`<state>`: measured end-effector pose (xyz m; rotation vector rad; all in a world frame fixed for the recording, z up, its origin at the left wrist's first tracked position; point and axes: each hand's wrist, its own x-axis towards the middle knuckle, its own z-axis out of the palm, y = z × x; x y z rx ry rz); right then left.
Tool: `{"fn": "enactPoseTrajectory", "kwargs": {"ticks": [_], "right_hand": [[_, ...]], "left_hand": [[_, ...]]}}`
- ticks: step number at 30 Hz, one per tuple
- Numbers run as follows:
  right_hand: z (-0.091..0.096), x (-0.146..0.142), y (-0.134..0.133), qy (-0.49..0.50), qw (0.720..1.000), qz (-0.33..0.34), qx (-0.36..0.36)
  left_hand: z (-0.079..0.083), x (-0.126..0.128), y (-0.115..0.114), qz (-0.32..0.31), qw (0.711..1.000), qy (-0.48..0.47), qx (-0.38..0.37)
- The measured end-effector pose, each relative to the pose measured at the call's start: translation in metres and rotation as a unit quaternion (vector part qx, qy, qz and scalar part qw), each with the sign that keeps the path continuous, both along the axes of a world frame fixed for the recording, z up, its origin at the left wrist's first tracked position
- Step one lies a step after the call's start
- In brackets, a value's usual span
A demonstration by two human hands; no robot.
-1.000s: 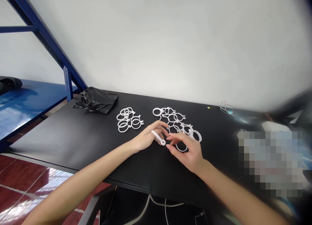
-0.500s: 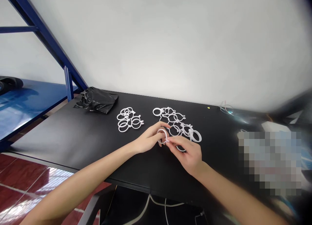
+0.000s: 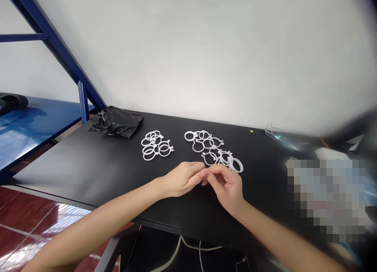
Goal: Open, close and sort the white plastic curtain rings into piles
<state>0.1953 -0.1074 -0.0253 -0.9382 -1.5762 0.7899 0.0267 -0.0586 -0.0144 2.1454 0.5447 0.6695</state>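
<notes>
My left hand (image 3: pixel 187 179) and my right hand (image 3: pixel 226 185) meet above the front half of the black table, fingertips touching. Both are closed in a pinch at the spot where a white plastic curtain ring was held; the fingers now hide nearly all of it. Just beyond my right hand lies a loose spread of white curtain rings (image 3: pixel 198 146), several of them overlapping, each with a small eyelet. A second, smaller cluster of white curtain rings (image 3: pixel 149 153) rests farther left, beyond my left hand.
A crumpled black plastic bag (image 3: pixel 119 122) lies at the table's (image 3: pixel 88 162) back left. Clear-looking glasses (image 3: pixel 273 133) sit near the wall, right of the rings. A blurred-out patch (image 3: pixel 326 201) covers something at right. Blue metal framing (image 3: pixel 55 40) stands at left; cables (image 3: pixel 176 250) hang below the front edge.
The ring between my hands has gone out of sight behind the fingers. My left hand has turned and lowered slightly, its fingers closing toward my right fingertips. Both clusters look unchanged.
</notes>
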Motion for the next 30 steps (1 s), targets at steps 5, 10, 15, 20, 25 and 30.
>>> {"fn": "enactPoseTrajectory", "kwargs": {"ticks": [5, 10, 15, 20, 25, 30], "right_hand": [[0.002, 0.003, 0.005, 0.042, 0.998, -0.012, -0.051], [0.005, 0.01, 0.01, 0.095, 0.993, -0.045, -0.062], [0.002, 0.013, 0.011, 0.076, 0.994, -0.063, -0.052], [-0.003, 0.014, 0.012, 0.068, 0.994, -0.074, -0.046], [-0.002, 0.019, 0.015, 0.081, 0.99, -0.111, -0.04], [0.003, 0.021, 0.017, 0.083, 0.987, -0.136, -0.034]], "left_hand": [[0.008, -0.006, 0.011, 0.026, 0.999, 0.034, 0.019], [0.005, -0.041, 0.053, 0.268, 0.94, 0.123, 0.169], [-0.014, -0.076, 0.093, 0.344, 0.897, 0.177, 0.213], [-0.019, -0.081, 0.098, 0.336, 0.893, 0.21, 0.215], [-0.003, -0.06, 0.088, 0.334, 0.892, 0.186, 0.242], [-0.001, -0.019, 0.095, 0.189, 0.929, 0.201, 0.246]]}}
